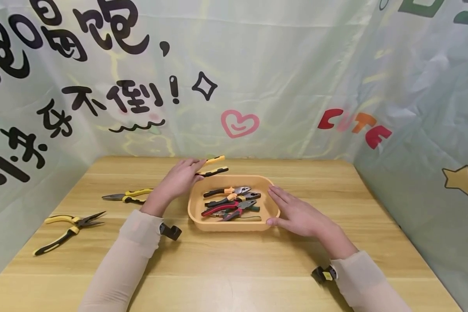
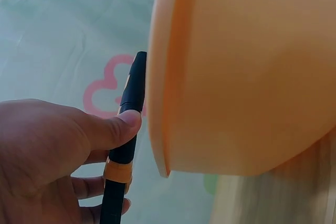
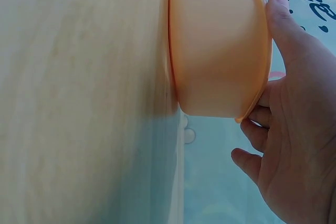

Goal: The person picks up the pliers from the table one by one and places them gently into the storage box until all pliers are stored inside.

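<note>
A pair of pliers with yellow-and-black handles (image 1: 214, 172) is gripped by my left hand (image 1: 179, 178), over the left back corner of an orange plastic box (image 1: 230, 226). Its jaws are hidden in the head view. In the left wrist view the thumb lies along a black handle (image 2: 134, 85) beside the box wall. My right hand (image 1: 298, 214) holds the box's right end, thumb at the front corner and fingers on the rim (image 3: 266, 40). Inside the box lie several pliers, among them red-handled pliers (image 1: 234, 208) and orange-and-black ones (image 1: 228, 190).
On the wooden table (image 1: 234, 268), left of the box, lie long-nose pliers (image 1: 72, 227) with spread yellow-and-black handles. Another yellow-handled pair of pliers (image 1: 118, 197) lies behind, partly covered by the left forearm. Printed fabric (image 1: 288, 78) walls the table at the back and sides.
</note>
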`<state>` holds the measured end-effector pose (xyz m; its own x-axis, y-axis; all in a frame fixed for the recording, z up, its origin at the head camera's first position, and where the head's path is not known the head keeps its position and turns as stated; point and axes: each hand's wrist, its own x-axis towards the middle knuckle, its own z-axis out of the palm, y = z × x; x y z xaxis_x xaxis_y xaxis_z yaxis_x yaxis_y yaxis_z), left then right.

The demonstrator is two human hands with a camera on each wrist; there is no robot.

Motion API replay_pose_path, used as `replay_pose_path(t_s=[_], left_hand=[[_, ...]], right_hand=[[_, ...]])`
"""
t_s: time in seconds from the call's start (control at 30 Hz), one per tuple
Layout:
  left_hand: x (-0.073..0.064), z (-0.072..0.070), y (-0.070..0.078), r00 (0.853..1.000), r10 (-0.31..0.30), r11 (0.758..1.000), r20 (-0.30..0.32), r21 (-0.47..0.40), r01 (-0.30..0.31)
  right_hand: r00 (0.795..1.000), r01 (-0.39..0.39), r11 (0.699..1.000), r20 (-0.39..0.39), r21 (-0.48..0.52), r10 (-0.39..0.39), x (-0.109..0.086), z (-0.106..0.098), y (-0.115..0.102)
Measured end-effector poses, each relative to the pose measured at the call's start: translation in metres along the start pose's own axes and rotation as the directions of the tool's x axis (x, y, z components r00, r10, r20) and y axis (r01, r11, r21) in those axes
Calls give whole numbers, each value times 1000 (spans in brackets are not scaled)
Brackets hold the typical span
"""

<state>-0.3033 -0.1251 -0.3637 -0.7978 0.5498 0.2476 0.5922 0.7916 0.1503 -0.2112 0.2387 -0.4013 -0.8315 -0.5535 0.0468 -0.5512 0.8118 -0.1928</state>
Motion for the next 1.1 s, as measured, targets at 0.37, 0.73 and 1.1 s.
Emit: replay_pose_path(t_s=[0.37,0.73,1.1], left_hand=[[1,-1,14,999,27,1000,33,0,-27],[-1,1,29,997,60,998,56,-19,-59],[-2,2,40,993,101,995,68,4,-101]], right_hand=[[1000,0,1000,0,4,0,0,0,0],[1000,0,1000,-1,3,0,0,0,1],[1000,0,1000,1,11,0,0,-1,-1]])
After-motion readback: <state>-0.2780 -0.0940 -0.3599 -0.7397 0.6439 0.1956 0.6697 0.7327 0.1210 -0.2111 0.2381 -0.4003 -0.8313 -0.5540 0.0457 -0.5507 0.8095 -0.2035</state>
